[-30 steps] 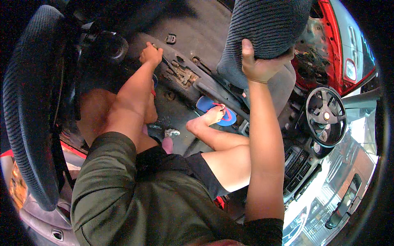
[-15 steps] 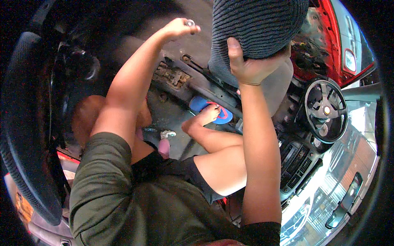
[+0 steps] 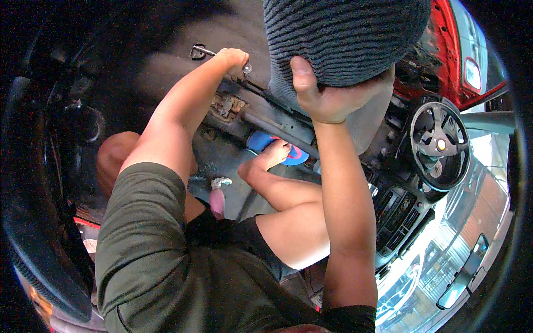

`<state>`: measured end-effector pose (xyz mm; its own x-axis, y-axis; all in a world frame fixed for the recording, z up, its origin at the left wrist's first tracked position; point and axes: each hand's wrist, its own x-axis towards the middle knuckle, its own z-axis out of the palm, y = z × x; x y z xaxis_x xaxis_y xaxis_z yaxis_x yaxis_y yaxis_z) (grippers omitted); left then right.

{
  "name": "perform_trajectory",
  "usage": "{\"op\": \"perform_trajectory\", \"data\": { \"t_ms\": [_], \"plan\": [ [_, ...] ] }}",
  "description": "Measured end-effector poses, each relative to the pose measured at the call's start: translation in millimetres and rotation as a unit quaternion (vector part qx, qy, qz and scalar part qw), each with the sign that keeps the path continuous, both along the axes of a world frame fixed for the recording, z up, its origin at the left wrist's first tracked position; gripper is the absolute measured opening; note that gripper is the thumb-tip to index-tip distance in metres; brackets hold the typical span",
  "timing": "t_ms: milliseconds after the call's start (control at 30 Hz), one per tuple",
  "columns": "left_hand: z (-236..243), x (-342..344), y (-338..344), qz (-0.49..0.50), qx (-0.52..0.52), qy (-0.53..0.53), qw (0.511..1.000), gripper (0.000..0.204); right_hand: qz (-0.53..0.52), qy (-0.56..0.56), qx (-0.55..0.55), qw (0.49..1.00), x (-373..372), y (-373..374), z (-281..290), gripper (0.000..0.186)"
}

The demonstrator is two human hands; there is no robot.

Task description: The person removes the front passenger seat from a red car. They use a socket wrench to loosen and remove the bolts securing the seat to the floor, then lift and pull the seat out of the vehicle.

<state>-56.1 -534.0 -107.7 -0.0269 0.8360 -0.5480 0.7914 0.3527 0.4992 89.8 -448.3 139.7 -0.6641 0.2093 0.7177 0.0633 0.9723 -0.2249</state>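
My left hand [image 3: 233, 57], out over the dark car floor, is closed round a metal tool with a round end [image 3: 247, 69] like a ratchet wrench. A thin dark bar [image 3: 204, 50] runs from the far side of that hand; whether it belongs to the tool I cannot tell. With my right hand [image 3: 338, 97] I grip the lower edge of a grey ribbed-fabric car seat [image 3: 344, 39], thumb against the fabric and the other fingers mostly hidden. Below my left hand, a metal seat rail [image 3: 280, 126] and a rusty floor bracket [image 3: 226, 106] show on the floor.
A steering wheel [image 3: 438, 145] and dashboard console [image 3: 395, 216] stand at the right, beside a red open door frame [image 3: 451, 55]. My foot rests on a blue flip-flop [image 3: 294, 157]. Crumpled white material [image 3: 221, 182] lies on the floor. Another dark seat [image 3: 44, 266] borders the left.
My left hand has come down and slightly left with the tool, nearer the floor. The seat and my right hand have shifted slightly left in view.
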Motion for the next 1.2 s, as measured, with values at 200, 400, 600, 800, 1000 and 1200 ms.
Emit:
{"op": "perform_trajectory", "data": {
  "t_ms": [200, 400, 600, 800, 1000, 1200],
  "plan": [
    [6, 1, -1, 0.016, 0.019, 0.011, 1.000, 0.042, -0.005, -0.004, 0.034, 0.999, 6, 1, 11, 0.134],
    [-27, -7, 3, -0.037, 0.039, 0.042, 0.998, 0.040, -0.005, 0.004, 0.034, 0.999, 0, -5, 15, 0.132],
    [-23, -3, 29, -0.160, 0.034, 0.073, 0.984, 0.037, -0.018, 0.000, -0.002, 1.000, 8, 0, 10, 0.136],
    [-55, 7, 47, -0.164, 0.059, 0.094, 0.980, 0.035, -0.063, -0.069, 0.070, 0.993, 17, -2, 14, 0.141],
    [-83, 18, 60, -0.153, 0.081, 0.106, 0.979, 0.033, -0.072, -0.079, 0.087, 0.990, 24, 1, 11, 0.145],
    [-102, 10, 33, -0.130, 0.075, 0.133, 0.980, 0.032, -0.041, 0.007, 0.034, 0.999, 7, -4, -7, 0.143]
  ]
}}
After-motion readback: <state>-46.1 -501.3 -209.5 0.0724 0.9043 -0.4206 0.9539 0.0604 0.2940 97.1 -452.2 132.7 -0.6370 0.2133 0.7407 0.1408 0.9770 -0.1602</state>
